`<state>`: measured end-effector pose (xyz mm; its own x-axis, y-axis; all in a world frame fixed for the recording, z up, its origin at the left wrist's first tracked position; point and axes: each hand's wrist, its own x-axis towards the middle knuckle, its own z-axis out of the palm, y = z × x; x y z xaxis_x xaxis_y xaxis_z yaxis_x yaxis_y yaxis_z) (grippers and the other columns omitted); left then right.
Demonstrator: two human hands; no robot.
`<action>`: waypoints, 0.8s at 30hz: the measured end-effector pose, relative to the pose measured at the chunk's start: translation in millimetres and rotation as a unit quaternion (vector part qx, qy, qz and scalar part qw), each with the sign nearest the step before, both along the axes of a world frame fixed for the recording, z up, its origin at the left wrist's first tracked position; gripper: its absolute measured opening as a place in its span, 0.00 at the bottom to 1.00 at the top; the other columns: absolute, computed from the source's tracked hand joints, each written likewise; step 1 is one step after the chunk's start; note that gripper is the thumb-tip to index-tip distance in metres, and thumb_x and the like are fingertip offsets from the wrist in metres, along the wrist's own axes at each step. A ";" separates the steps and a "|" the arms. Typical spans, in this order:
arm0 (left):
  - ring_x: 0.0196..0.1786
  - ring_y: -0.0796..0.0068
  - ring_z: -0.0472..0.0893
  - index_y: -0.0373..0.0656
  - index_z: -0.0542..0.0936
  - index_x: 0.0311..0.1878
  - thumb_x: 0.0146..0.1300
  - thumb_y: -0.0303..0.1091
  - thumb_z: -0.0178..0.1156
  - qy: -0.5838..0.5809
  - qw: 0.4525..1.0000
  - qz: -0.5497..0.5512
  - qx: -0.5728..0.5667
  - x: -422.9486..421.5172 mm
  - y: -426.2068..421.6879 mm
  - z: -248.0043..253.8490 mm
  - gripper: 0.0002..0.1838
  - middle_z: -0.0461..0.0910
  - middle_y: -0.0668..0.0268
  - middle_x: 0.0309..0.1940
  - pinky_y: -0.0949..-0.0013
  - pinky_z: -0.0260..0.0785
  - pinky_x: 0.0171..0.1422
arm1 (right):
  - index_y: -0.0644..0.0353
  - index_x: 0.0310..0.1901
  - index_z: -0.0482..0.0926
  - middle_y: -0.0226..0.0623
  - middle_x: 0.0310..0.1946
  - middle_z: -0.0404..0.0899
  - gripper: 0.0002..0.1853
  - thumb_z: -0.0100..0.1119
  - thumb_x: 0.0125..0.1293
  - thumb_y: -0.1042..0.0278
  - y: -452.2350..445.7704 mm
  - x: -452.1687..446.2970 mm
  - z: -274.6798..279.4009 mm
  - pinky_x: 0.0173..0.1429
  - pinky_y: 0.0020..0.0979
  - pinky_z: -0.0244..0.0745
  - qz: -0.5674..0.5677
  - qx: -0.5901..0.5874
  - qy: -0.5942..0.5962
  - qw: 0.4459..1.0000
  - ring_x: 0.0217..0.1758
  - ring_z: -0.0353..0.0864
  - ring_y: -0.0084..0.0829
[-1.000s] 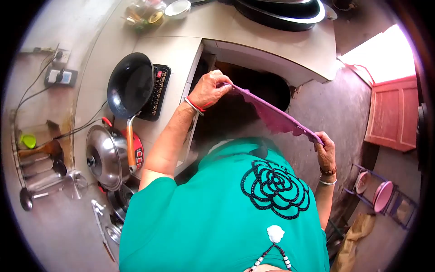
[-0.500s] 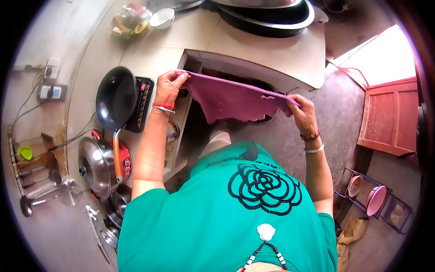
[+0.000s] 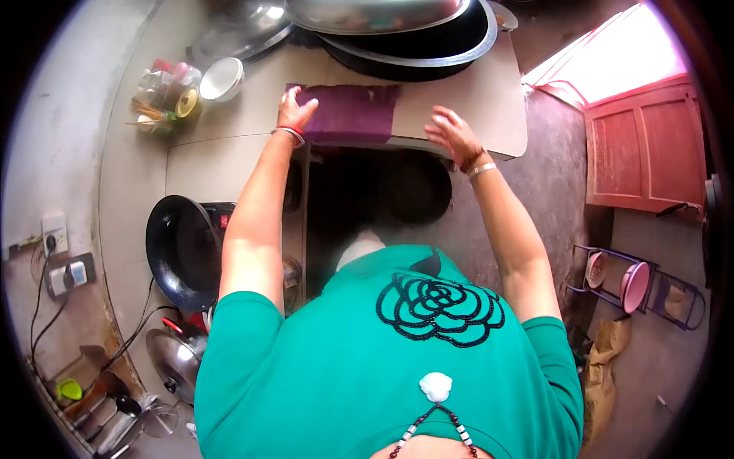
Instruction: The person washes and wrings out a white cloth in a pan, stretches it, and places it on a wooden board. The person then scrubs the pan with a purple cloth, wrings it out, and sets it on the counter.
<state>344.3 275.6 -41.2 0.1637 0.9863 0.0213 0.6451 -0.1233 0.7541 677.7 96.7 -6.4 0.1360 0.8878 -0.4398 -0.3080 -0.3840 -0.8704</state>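
A purple cloth [image 3: 353, 113] with a ragged edge lies spread on the counter [image 3: 428, 99], along its front edge. My left hand [image 3: 297, 112] is at the cloth's left end with its fingers apart; whether the fingertips touch the fabric I cannot tell. To the right of the cloth, my right hand [image 3: 454, 136] is raised near the counter's front edge, open and holding nothing. Beyond the cloth stands a large dark pan [image 3: 413, 67] with a metal lid [image 3: 375, 14] resting partly over it.
On the left are a white bowl [image 3: 222, 79], a wok [image 3: 182, 249] and a lidded steel pot [image 3: 174, 359]. Below the counter is a dark opening with a round dark pan [image 3: 417, 187]. A red wooden door [image 3: 646, 145] stands at right, above a rack with a pink basin [image 3: 634, 287].
The purple cloth, stretched between both hands before, now lies flat on the counter. Both hands have let go and moved forward, and the view has shifted.
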 end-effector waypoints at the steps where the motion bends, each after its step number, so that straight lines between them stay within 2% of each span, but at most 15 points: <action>1: 0.60 0.52 0.69 0.37 0.69 0.58 0.48 0.46 0.66 0.041 0.999 -0.007 0.007 3.9 -8.4 -14.3 0.36 0.70 0.47 0.56 0.58 0.61 0.64 | 0.59 0.58 0.67 0.37 0.50 0.72 0.21 0.55 0.65 0.66 -20.2 3.3 -11.8 0.49 0.28 0.75 -0.004 -0.023 -0.005 1.000 0.46 0.78 0.28; 4: 0.65 0.50 0.62 0.41 0.68 0.61 0.51 0.53 0.63 0.164 0.986 -0.024 0.030 12.9 -20.7 -64.7 0.37 0.63 0.48 0.62 0.54 0.57 0.67 | 0.58 0.52 0.72 0.30 0.39 0.78 0.15 0.54 0.65 0.66 -96.0 10.5 -37.2 0.45 0.27 0.75 -0.047 -0.100 -0.017 0.994 0.39 0.79 0.23; 6: 0.68 0.48 0.58 0.44 0.66 0.63 0.52 0.57 0.61 0.207 0.974 -0.026 0.086 23.5 -29.9 -68.9 0.38 0.59 0.50 0.66 0.51 0.54 0.68 | 0.58 0.50 0.74 0.31 0.39 0.78 0.13 0.53 0.66 0.66 -156.5 17.3 -53.8 0.40 0.26 0.76 -0.098 -0.132 -0.023 0.986 0.37 0.78 0.24; 8: 0.70 0.49 0.55 0.49 0.65 0.65 0.51 0.61 0.59 0.283 0.957 -0.063 0.002 35.7 -16.9 -57.8 0.41 0.56 0.55 0.68 0.48 0.51 0.70 | 0.56 0.50 0.74 0.30 0.38 0.78 0.12 0.53 0.66 0.65 -216.5 22.7 -75.0 0.39 0.27 0.75 -0.176 -0.118 -0.001 0.977 0.35 0.77 0.23; 9: 0.72 0.52 0.51 0.52 0.63 0.66 0.50 0.62 0.59 0.320 0.945 -0.060 -0.021 41.7 -8.5 -63.1 0.42 0.54 0.59 0.70 0.47 0.49 0.70 | 0.56 0.50 0.73 0.31 0.38 0.79 0.13 0.52 0.65 0.67 -240.5 21.4 -64.1 0.40 0.27 0.76 -0.224 -0.185 0.020 0.957 0.35 0.78 0.24; 10: 0.72 0.55 0.50 0.55 0.62 0.67 0.50 0.62 0.59 0.333 0.941 -0.055 -0.026 46.0 -6.0 -61.5 0.42 0.53 0.60 0.70 0.45 0.48 0.69 | 0.59 0.49 0.73 0.32 0.36 0.77 0.13 0.52 0.64 0.69 -266.0 17.4 -56.4 0.42 0.35 0.75 -0.284 -0.206 0.034 0.936 0.37 0.77 0.27; 11: 0.72 0.56 0.50 0.55 0.62 0.67 0.51 0.61 0.59 0.343 0.938 -0.042 -0.024 47.1 -4.7 -61.9 0.41 0.53 0.60 0.70 0.43 0.49 0.68 | 0.60 0.49 0.72 0.33 0.35 0.78 0.12 0.50 0.65 0.70 -288.3 11.1 -49.4 0.41 0.32 0.76 -0.350 -0.211 0.052 0.911 0.35 0.78 0.26; 12: 0.72 0.57 0.50 0.55 0.62 0.67 0.51 0.61 0.59 0.340 0.939 -0.040 -0.034 50.3 -2.4 -49.6 0.41 0.54 0.61 0.70 0.43 0.49 0.67 | 0.60 0.49 0.72 0.33 0.35 0.78 0.12 0.50 0.65 0.70 -305.1 11.1 -45.2 0.41 0.32 0.76 -0.382 -0.201 0.056 0.900 0.35 0.78 0.26; 15: 0.71 0.59 0.53 0.56 0.63 0.66 0.54 0.59 0.57 0.352 0.936 -0.012 -0.032 52.5 5.5 -56.0 0.37 0.56 0.61 0.69 0.44 0.50 0.68 | 0.59 0.47 0.72 0.34 0.34 0.77 0.10 0.49 0.66 0.69 -369.8 0.4 -37.2 0.40 0.29 0.76 -0.505 -0.127 0.073 0.850 0.34 0.77 0.24; 16: 0.70 0.59 0.56 0.53 0.64 0.65 0.56 0.58 0.56 0.360 0.932 -0.035 0.007 48.9 13.0 -74.7 0.36 0.58 0.60 0.68 0.47 0.50 0.69 | 0.59 0.48 0.72 0.33 0.33 0.77 0.10 0.49 0.67 0.69 -382.0 -3.5 -27.9 0.41 0.29 0.76 -0.532 -0.094 0.068 0.838 0.34 0.77 0.24; 17: 0.69 0.57 0.58 0.47 0.65 0.64 0.56 0.59 0.55 0.377 0.926 0.000 -0.008 65.2 -7.0 -47.3 0.37 0.61 0.56 0.66 0.49 0.50 0.70 | 0.59 0.48 0.72 0.33 0.33 0.77 0.10 0.49 0.67 0.69 -392.8 -5.7 -22.1 0.40 0.29 0.77 -0.562 -0.074 0.070 0.821 0.33 0.77 0.23; 18: 0.68 0.54 0.59 0.43 0.65 0.64 0.56 0.56 0.57 0.342 0.939 -0.037 0.034 54.1 5.6 -75.0 0.37 0.63 0.53 0.64 0.52 0.51 0.70 | 0.59 0.47 0.73 0.33 0.33 0.78 0.10 0.50 0.66 0.68 -403.7 -6.7 -15.2 0.40 0.28 0.77 -0.590 -0.054 0.069 0.803 0.33 0.78 0.22; 19: 0.67 0.51 0.61 0.42 0.66 0.63 0.56 0.52 0.59 0.293 0.954 -0.033 0.045 56.6 -6.6 -68.3 0.35 0.65 0.49 0.62 0.51 0.52 0.69 | 0.59 0.47 0.73 0.32 0.33 0.78 0.10 0.51 0.66 0.68 -406.4 -9.2 -15.4 0.40 0.28 0.78 -0.611 -0.040 0.067 0.788 0.33 0.78 0.22; 20: 0.62 0.50 0.65 0.39 0.68 0.59 0.55 0.47 0.61 0.269 0.956 -0.026 0.118 53.3 -9.8 -86.0 0.31 0.67 0.49 0.59 0.50 0.56 0.65 | 0.59 0.46 0.74 0.32 0.32 0.78 0.09 0.51 0.66 0.68 -415.0 -9.0 -10.4 0.40 0.28 0.78 -0.626 -0.026 0.070 0.776 0.32 0.78 0.22; 24: 0.51 0.49 0.72 0.35 0.74 0.47 0.54 0.40 0.60 0.081 0.971 -0.181 0.136 93.1 -78.9 -80.3 0.21 0.74 0.48 0.45 0.53 0.63 0.57 | 0.57 0.43 0.75 0.30 0.32 0.79 0.07 0.53 0.64 0.68 -450.7 2.9 -9.3 0.42 0.28 0.76 -0.666 0.046 0.084 0.740 0.34 0.78 0.23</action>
